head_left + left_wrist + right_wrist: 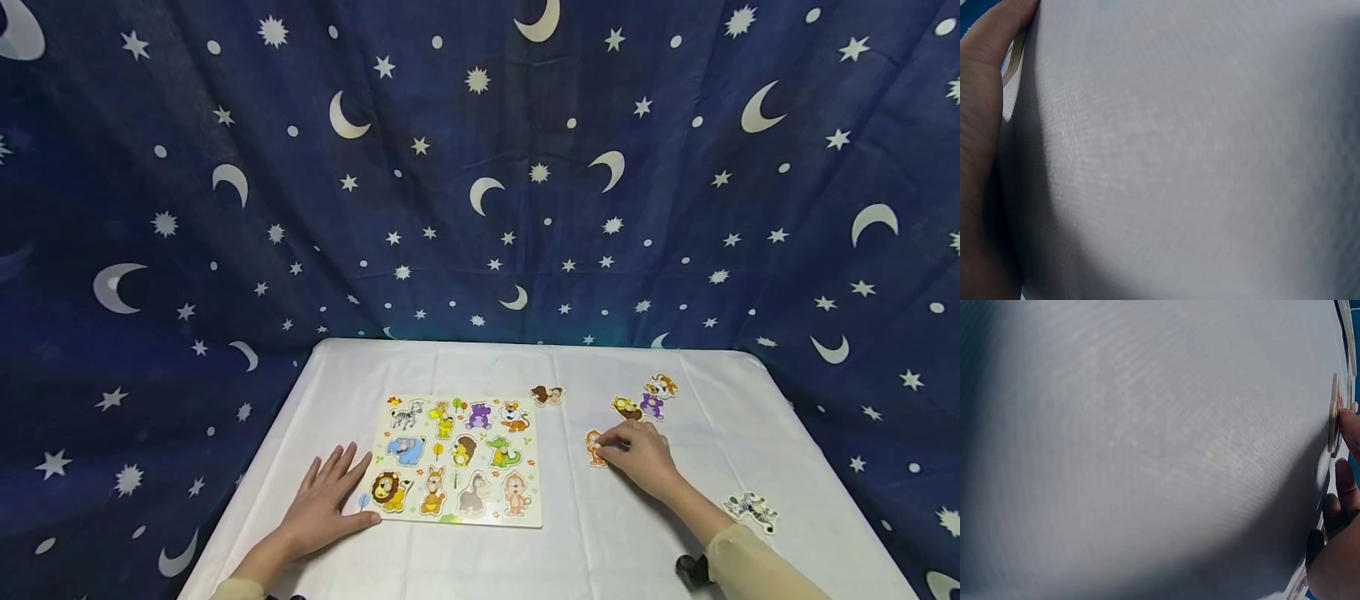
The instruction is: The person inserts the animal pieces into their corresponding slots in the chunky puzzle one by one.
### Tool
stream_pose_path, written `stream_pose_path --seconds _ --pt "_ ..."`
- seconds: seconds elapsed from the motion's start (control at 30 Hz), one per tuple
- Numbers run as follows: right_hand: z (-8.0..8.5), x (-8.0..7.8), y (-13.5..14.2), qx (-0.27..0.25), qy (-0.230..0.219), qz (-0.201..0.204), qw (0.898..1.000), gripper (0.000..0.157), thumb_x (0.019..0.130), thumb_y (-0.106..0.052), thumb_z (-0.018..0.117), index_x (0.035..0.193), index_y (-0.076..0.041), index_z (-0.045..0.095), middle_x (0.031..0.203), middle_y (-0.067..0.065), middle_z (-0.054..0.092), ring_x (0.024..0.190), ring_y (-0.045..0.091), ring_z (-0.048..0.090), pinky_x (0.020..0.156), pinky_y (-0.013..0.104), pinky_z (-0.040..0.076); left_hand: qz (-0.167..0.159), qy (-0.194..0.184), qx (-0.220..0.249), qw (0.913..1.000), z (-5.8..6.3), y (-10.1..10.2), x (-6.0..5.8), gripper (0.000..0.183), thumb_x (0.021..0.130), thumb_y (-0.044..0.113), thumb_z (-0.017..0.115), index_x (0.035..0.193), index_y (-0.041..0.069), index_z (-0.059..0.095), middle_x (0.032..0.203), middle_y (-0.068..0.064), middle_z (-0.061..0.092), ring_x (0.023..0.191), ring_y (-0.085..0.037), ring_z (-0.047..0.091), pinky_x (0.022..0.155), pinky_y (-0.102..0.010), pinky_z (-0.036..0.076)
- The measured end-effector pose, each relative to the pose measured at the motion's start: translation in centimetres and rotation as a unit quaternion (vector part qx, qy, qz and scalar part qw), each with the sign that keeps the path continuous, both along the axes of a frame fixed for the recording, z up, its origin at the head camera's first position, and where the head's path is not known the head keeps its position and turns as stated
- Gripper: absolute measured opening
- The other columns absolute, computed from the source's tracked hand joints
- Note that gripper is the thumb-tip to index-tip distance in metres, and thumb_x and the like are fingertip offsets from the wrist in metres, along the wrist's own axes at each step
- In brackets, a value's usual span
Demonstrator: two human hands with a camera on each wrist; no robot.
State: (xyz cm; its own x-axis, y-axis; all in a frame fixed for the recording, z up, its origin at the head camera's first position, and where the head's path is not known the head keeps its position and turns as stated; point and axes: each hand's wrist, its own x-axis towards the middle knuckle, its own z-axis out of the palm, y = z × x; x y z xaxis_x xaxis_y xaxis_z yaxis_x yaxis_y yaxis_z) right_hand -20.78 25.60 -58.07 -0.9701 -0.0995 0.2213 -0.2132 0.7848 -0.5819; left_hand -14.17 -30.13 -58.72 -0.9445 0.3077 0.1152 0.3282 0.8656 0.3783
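My right hand point(637, 454) pinches an orange monkey puzzle piece point(595, 448) just right of the board. In the right wrist view the same piece point(1334, 415) shows edge-on against the thumb; the other fingers curl below it. A wooden animal puzzle board point(535, 458) lies flat at the middle of the table, with rows of animals such as a lion, an elephant and a crocodile. My left hand point(322, 506) rests with fingers spread at the board's left edge, the thumb by its lower left corner. The left wrist view shows only part of that hand point(982, 125).
Beyond the right hand lie a yellow-brown piece point(627, 407), a purple piece point(652, 406) and an orange-white piece point(662, 386). A brown piece point(547, 395) sits by the board's upper right corner. A zebra piece point(752, 511) lies right of the right forearm on the white cloth.
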Motion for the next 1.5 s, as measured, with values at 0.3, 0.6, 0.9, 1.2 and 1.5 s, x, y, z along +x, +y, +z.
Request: stream_pose_path --seconds 0.3,0.6,0.9,1.2,1.5 --pt "0.0 0.1 0.0 0.017 -0.004 0.007 1.000 0.009 0.083 -0.029 0.086 0.085 -0.030 0.077 0.091 -0.014 0.065 0.091 0.018 0.051 0.080 0.048 0.037 0.008 -0.024 -0.008 0.9996 -0.3 -0.2 -0.1 0.103 0.078 0.077 0.070 0.159 0.020 0.041 0.167 -0.014 0.025 0.154 -0.039 0.015 0.122 -0.060 0.003" --pt "1.3 -0.3 -0.3 -0.002 0.026 0.001 1.000 0.009 0.082 -0.025 0.086 0.087 -0.027 0.078 0.096 -0.007 0.065 0.100 0.025 0.054 0.089 0.051 0.036 0.006 -0.006 -0.005 1.0000 -0.3 -0.1 -0.1 0.102 0.079 0.075 0.070 0.158 0.018 0.042 0.167 -0.015 0.027 0.154 -0.040 0.016 0.122 -0.060 0.003" --pt "2.7 -0.5 -1.8 -0.033 0.060 0.017 0.998 0.012 0.079 -0.022 0.088 0.084 -0.027 0.079 0.093 -0.010 0.067 0.102 0.026 0.057 0.093 0.051 0.036 0.012 -0.027 -0.009 0.9995 -0.3 0.0 -0.2 0.104 0.078 0.077 0.069 0.159 0.020 0.040 0.168 -0.013 0.024 0.155 -0.038 0.014 0.123 -0.059 0.002" --pt "3.7 0.4 -4.2 -0.042 0.038 0.027 0.998 0.012 0.079 -0.027 0.089 0.083 -0.031 0.078 0.094 -0.013 0.063 0.104 0.021 0.052 0.091 0.046 0.036 0.013 -0.031 -0.012 0.9994 -0.2 0.0 -0.1 0.104 0.077 0.077 0.070 0.159 0.019 0.040 0.168 -0.013 0.024 0.155 -0.037 0.014 0.123 -0.059 0.002" --pt "3.8 0.9 -5.9 -0.046 0.041 0.039 0.997 0.016 0.078 -0.027 0.090 0.079 -0.033 0.076 0.091 -0.016 0.062 0.101 0.018 0.053 0.093 0.047 0.037 0.011 -0.018 -0.007 0.9998 0.0 0.1 -0.1 0.102 0.079 0.076 0.070 0.158 0.018 0.042 0.167 -0.015 0.026 0.154 -0.040 0.016 0.122 -0.061 0.004"
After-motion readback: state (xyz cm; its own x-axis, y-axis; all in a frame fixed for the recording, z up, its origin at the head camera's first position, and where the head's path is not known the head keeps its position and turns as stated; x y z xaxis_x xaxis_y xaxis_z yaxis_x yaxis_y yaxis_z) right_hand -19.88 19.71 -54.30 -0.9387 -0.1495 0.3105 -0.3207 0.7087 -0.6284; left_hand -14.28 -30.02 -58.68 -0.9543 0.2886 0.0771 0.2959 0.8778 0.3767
